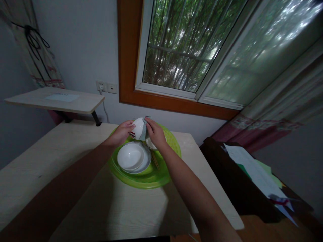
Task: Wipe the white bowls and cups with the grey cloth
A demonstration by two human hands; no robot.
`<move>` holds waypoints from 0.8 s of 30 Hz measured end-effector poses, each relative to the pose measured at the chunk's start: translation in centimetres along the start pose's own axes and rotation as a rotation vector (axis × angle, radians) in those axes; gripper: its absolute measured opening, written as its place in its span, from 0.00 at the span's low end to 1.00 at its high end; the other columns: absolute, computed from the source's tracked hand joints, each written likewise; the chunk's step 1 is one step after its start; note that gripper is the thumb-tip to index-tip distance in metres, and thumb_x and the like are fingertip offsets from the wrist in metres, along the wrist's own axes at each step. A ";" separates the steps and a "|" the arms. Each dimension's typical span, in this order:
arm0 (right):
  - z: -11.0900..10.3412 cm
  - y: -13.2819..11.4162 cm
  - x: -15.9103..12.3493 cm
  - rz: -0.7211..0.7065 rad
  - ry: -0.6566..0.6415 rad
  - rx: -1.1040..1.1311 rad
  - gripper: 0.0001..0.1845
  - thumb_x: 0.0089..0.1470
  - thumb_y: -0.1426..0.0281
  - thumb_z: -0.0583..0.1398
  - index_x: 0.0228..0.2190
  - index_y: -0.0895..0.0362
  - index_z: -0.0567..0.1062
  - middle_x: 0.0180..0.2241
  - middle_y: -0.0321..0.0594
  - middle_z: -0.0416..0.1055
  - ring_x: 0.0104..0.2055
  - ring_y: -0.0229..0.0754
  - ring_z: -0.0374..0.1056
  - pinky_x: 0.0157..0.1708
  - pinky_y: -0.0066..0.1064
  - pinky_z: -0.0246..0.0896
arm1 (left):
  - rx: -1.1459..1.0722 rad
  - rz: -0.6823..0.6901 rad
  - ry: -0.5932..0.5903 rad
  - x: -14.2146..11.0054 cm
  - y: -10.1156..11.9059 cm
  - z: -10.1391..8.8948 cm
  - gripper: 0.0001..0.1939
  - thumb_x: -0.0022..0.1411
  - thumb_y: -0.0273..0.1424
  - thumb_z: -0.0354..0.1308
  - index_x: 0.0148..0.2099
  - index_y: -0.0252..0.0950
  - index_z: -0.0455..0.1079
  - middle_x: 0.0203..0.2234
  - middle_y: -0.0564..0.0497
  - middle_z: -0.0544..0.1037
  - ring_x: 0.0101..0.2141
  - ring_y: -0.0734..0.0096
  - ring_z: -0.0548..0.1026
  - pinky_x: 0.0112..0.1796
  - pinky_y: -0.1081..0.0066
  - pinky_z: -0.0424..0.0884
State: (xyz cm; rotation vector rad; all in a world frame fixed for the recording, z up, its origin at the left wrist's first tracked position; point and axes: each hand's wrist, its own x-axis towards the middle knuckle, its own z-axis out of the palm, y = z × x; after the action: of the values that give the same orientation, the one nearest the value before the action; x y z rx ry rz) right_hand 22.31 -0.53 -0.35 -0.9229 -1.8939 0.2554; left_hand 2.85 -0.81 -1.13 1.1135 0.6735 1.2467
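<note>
My left hand (pixel 121 132) grips a small white bowl (pixel 137 127) tilted on its side above a green plastic basin (pixel 148 177). Pressed against the bowl's right side is a grey-blue cloth (pixel 143 130), held there by my right hand (pixel 155 132) with its fingers closed on it. In the basin lie a white bowl (pixel 130 156) stacked on a plate (pixel 146 162). Another white dish (pixel 150 144) peeks out under my right hand. Thin sticks, maybe chopsticks (pixel 155 162), lie beside the plate.
The basin stands on a pale wooden table (pixel 50 158) against the wall under a window (pixel 181 47). A small shelf (pixel 55 99) juts out at the back left. To the right a dark cabinet (pixel 234 181) carries papers (pixel 252 168). A curtain (pixel 272 124) hangs at the right.
</note>
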 end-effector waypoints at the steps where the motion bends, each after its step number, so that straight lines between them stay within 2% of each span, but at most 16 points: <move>1: 0.0 0.2 0.0 0.022 0.009 -0.007 0.21 0.66 0.63 0.51 0.56 0.51 0.73 0.57 0.41 0.71 0.61 0.42 0.65 0.63 0.40 0.56 | 0.000 -0.003 -0.001 -0.1 0.1 0.1 0.14 0.55 0.34 0.65 0.40 0.33 0.69 0.26 0.51 0.75 0.25 0.71 0.72 0.28 0.71 0.67; 5: 0.2 0.7 0.0 0.094 0.021 -0.028 0.22 0.66 0.61 0.52 0.55 0.53 0.74 0.56 0.43 0.72 0.59 0.44 0.67 0.62 0.40 0.58 | 0.006 -0.013 0.005 -0.2 0.4 0.3 0.14 0.55 0.34 0.65 0.40 0.32 0.69 0.24 0.51 0.74 0.24 0.71 0.71 0.27 0.71 0.67; 13: 0.1 0.5 -0.1 0.116 0.004 -0.054 0.23 0.66 0.61 0.51 0.56 0.56 0.73 0.56 0.45 0.72 0.58 0.44 0.67 0.61 0.38 0.58 | 0.007 0.001 0.020 -0.1 0.3 0.2 0.14 0.54 0.33 0.65 0.40 0.32 0.70 0.28 0.50 0.76 0.28 0.72 0.72 0.30 0.72 0.68; 18: 0.1 0.1 0.0 0.141 0.005 -0.052 0.22 0.66 0.61 0.51 0.55 0.55 0.74 0.55 0.45 0.72 0.58 0.45 0.68 0.61 0.39 0.58 | 0.001 -0.016 0.036 0.0 0.2 0.2 0.15 0.53 0.34 0.66 0.41 0.32 0.70 0.27 0.51 0.76 0.26 0.71 0.72 0.28 0.72 0.67; 24: 0.1 0.0 0.0 0.205 -0.014 -0.061 0.22 0.66 0.61 0.51 0.55 0.56 0.74 0.55 0.46 0.72 0.58 0.46 0.68 0.61 0.40 0.58 | 0.000 -0.020 0.044 0.1 0.2 0.2 0.15 0.53 0.33 0.66 0.41 0.32 0.70 0.29 0.49 0.77 0.27 0.71 0.73 0.31 0.71 0.68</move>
State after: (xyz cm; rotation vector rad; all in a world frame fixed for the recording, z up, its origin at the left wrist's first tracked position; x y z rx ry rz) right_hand 22.24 -0.51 -0.37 -1.1610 -1.8293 0.3286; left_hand 2.99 -0.82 -0.84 1.0798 0.7158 1.2570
